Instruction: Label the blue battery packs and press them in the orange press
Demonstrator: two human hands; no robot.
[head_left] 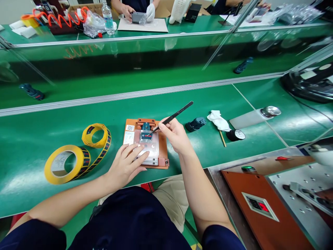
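Observation:
My right hand (175,136) pinches a pair of black tweezers (179,112), whose tips touch a dark blue label (146,135) with red print. The label lies over a clear plate on an orange-brown fixture (163,147). At the fixture's upper middle sits a dark blue part (146,126), partly hidden under the plate. My left hand (127,163) rests flat on the lower left of the plate, fingers spread. Left of it, a yellow roll of labels (63,164) runs in a strip to a smaller yellow coil (95,135).
Right of the fixture are a dark blue battery-like part (195,124), a white tissue-wrapped stick (219,121), a small black-rimmed round object (235,135) and a white bottle (248,118). A clear partition (135,62) stands behind. Beyond it, a co-worker's hands (139,13) handle a grey box.

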